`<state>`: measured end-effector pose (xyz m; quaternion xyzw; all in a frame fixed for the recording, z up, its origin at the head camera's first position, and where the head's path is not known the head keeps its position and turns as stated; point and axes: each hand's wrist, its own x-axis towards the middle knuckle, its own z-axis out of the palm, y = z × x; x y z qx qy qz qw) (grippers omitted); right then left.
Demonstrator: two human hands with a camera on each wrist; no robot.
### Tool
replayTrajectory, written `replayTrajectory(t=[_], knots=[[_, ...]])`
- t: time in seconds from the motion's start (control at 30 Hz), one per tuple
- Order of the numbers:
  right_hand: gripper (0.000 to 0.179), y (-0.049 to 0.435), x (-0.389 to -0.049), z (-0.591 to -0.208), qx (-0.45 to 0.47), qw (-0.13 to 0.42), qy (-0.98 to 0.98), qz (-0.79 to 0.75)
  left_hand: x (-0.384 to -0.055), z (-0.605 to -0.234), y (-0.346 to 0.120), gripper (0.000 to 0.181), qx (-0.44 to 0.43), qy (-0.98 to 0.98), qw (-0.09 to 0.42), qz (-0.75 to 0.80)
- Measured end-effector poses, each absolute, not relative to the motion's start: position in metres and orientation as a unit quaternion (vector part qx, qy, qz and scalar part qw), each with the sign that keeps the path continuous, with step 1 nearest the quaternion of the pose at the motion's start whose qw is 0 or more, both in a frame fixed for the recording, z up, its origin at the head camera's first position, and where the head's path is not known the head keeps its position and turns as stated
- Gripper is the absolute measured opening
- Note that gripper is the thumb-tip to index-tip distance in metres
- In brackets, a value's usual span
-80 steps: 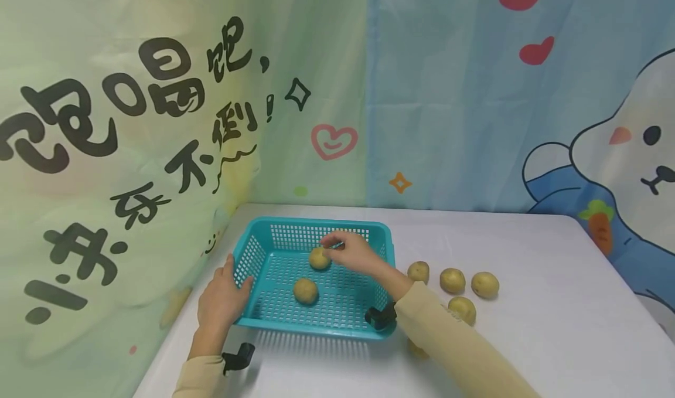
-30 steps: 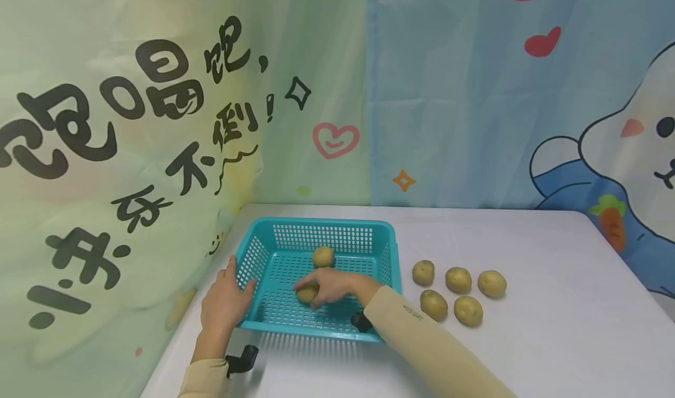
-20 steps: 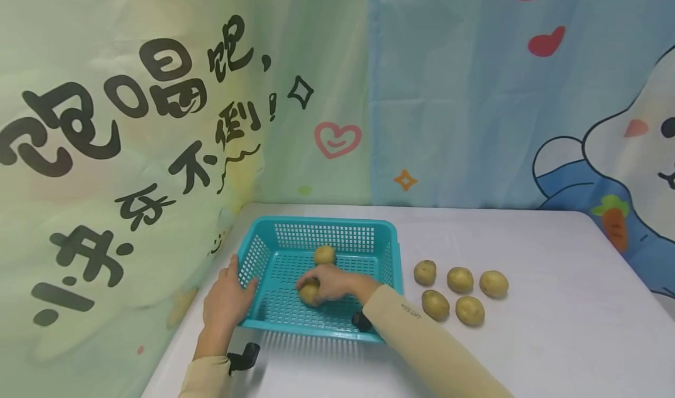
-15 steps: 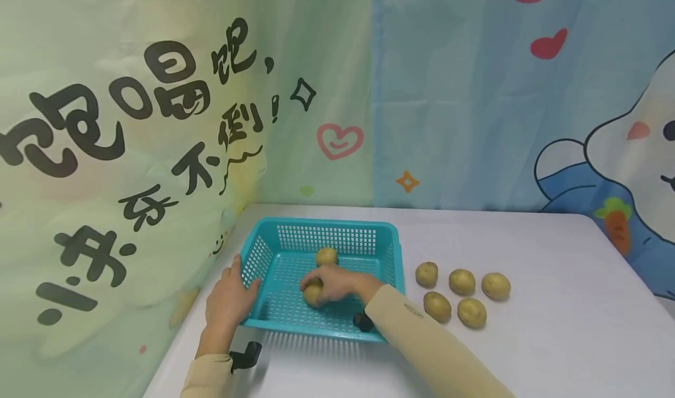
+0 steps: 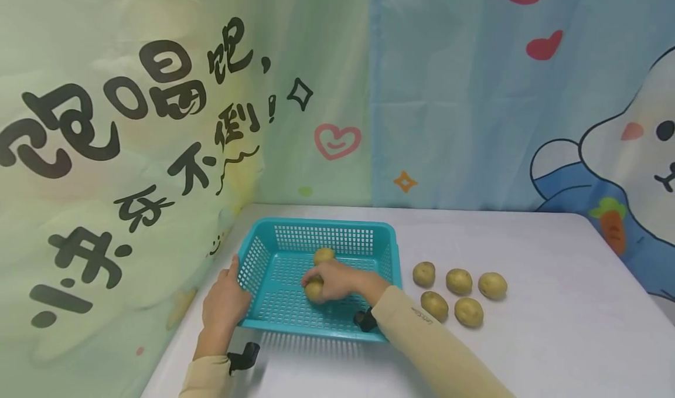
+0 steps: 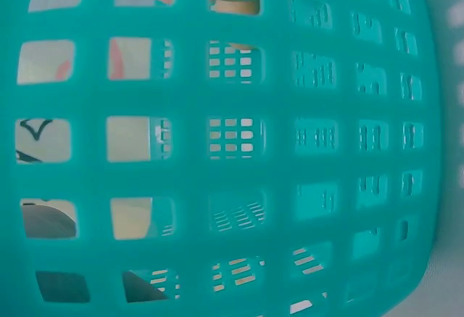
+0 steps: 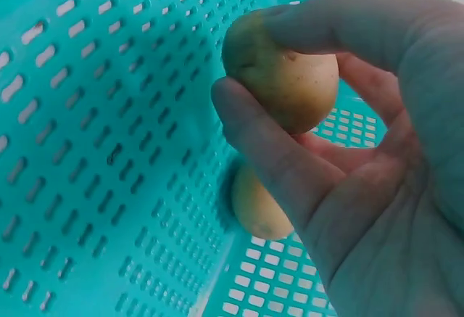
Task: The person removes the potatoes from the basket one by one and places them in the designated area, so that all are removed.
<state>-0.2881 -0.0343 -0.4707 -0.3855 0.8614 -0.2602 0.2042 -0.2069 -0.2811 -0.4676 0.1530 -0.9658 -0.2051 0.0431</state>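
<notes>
Two potatoes are in a turquoise plastic basket [image 5: 274, 327] with perforated walls. My right hand [image 5: 337, 279] reaches inside and grips the nearer potato [image 5: 314, 292]. In the right wrist view this potato [image 7: 290, 77] is between thumb and fingers, apparently off the floor. Just behind my right hand, the other potato [image 5: 324, 255] lies on the basket floor, partly hidden. My left hand [image 5: 225, 304] holds the basket's left rim, thumb over the edge. Only the basket's perforated side wall [image 6: 188, 99] fills the left wrist view, so the fingers' underside is hidden.
To the right of the basket, several loose potatoes [image 5: 459, 281] lie on the white table [image 5: 559, 327]. Printed curtains [image 5: 448, 93] hang behind and along the left side. A black wrist mount [image 5: 244, 357] sticks out near my left sleeve.
My right hand has left the far potato, come to the nearer one and closed on it, shifting slightly right. The left hand stays at the rim, its thumb lower.
</notes>
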Motion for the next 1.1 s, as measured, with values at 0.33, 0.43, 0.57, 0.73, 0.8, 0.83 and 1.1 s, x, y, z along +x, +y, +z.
replayTrajectory(t=[0.33, 0.43, 0.57, 0.73, 0.8, 0.83, 1.1], knots=[[0.042, -0.017, -0.279, -0.445, -0.419, 0.17, 0.848, -0.275, -0.206, -0.466, -0.282, 0.082, 0.153, -0.967, 0.045, -0.2], [0.042, -0.012, -0.274, -0.437, -0.432, 0.162, 0.839, -0.289, -0.206, -0.465, -0.282, 0.082, 0.156, -0.966, 0.048, -0.199], [0.041, -0.006, -0.264, -0.43, -0.452, 0.15, 0.824, -0.308, -0.205, -0.464, -0.282, 0.081, 0.154, -0.966, 0.05, -0.201], [0.04, 0.007, -0.25, -0.427, -0.438, 0.16, 0.805, -0.366, -0.205, -0.464, -0.28, 0.082, 0.151, -0.966, 0.046, -0.204], [0.04, 0.014, -0.245, -0.429, -0.427, 0.165, 0.793, -0.402, -0.205, -0.465, -0.279, 0.082, 0.149, -0.966, 0.046, -0.204], [0.04, 0.017, -0.244, -0.43, -0.42, 0.169, 0.785, -0.422, -0.205, -0.465, -0.279, 0.082, 0.149, -0.967, 0.047, -0.203], [0.04, 0.047, -0.227, -0.441, -0.362, 0.169, 0.761, -0.512, -0.204, -0.466, -0.278, 0.082, 0.144, -0.968, 0.05, -0.201]])
